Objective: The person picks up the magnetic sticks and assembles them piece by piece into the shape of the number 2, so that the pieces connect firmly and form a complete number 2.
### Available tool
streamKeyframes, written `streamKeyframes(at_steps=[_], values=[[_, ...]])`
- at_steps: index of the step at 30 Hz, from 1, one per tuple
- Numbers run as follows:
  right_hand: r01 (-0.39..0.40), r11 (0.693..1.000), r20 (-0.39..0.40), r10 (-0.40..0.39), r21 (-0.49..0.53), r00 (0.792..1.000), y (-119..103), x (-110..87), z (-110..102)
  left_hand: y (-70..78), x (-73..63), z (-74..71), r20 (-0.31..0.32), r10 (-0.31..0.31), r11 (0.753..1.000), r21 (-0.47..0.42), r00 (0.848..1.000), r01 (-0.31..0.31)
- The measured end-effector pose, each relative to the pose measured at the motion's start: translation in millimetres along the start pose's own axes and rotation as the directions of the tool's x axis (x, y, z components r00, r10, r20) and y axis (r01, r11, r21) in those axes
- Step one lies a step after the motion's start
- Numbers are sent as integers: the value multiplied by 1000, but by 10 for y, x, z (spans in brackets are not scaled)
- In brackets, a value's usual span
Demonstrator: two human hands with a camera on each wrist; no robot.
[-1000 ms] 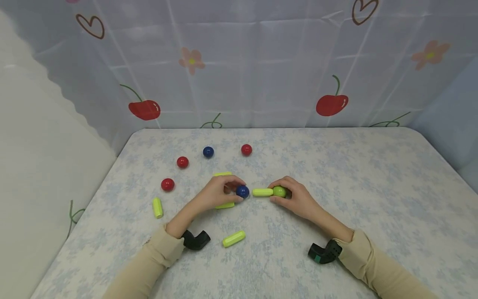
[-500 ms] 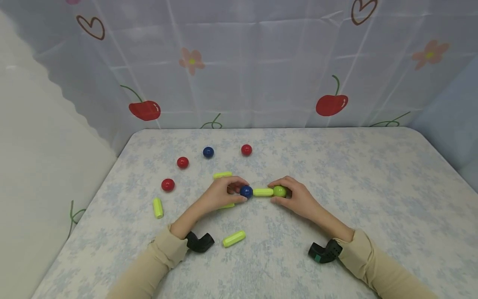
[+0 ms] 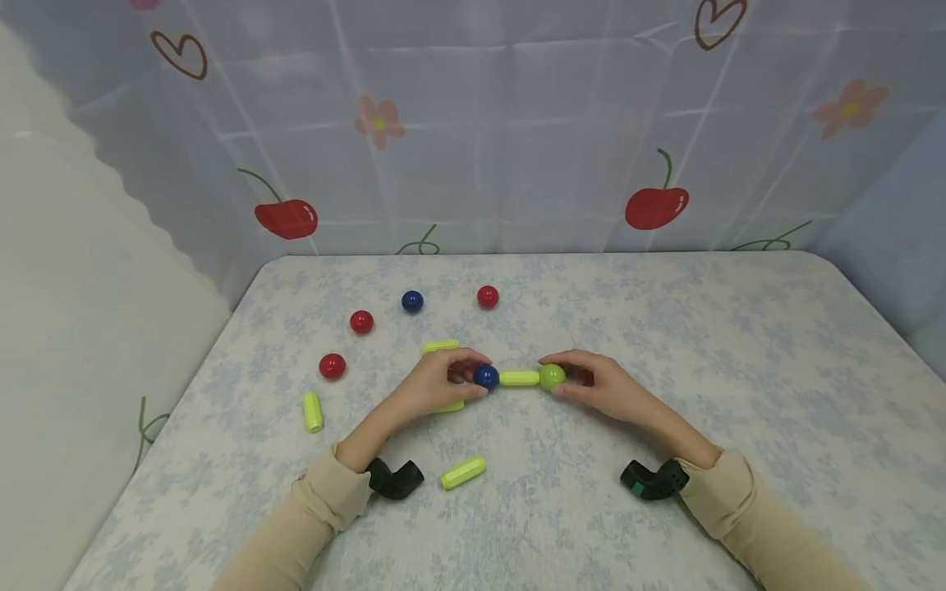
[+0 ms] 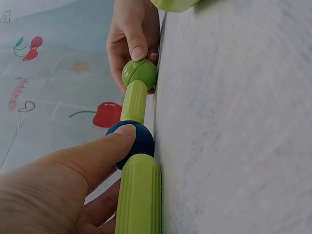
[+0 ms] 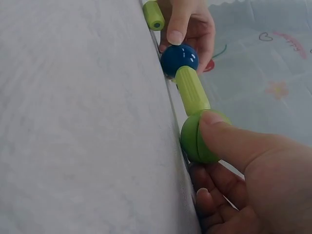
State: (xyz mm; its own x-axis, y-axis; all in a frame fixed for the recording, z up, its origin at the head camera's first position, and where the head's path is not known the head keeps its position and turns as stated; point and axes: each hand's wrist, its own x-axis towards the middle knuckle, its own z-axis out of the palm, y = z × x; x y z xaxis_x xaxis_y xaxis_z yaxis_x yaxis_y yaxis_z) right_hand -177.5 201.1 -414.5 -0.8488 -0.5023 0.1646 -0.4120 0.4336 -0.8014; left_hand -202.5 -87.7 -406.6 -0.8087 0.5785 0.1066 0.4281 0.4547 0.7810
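Note:
My left hand (image 3: 432, 386) pinches a dark blue ball (image 3: 486, 377) between thumb and fingers. A short yellow-green ribbed rod (image 3: 519, 378) lies between that ball and a green ball (image 3: 552, 377), its ends meeting both in a straight row. The right hand (image 3: 609, 390) holds the green ball, thumb on the near side in the right wrist view. Beside the left hand are two more yellow-green rods: one behind it (image 3: 441, 346), and one partly hidden under it (image 3: 449, 406), which looms large in the left wrist view as a grooved rod (image 4: 140, 195).
On the floral tablecloth (image 3: 702, 328), a red ball (image 3: 332, 366), another red ball (image 3: 361, 322), a blue ball (image 3: 412, 301) and a third red ball (image 3: 488, 297) curve round the back left. One rod (image 3: 313, 411) lies far left, another rod (image 3: 463, 473) in front.
The left hand has brought the blue ball rightward against the rod's free end. My right hand has shifted slightly right, its fingers moving off the rod onto the green ball.

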Motion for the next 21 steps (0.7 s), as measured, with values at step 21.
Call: streamKeyframes(at_steps=[21], values=[[9,999,-48,-10,-34,999,-428,-14,-28,-34,-389,-840,-225,-44,995,74,973,62]])
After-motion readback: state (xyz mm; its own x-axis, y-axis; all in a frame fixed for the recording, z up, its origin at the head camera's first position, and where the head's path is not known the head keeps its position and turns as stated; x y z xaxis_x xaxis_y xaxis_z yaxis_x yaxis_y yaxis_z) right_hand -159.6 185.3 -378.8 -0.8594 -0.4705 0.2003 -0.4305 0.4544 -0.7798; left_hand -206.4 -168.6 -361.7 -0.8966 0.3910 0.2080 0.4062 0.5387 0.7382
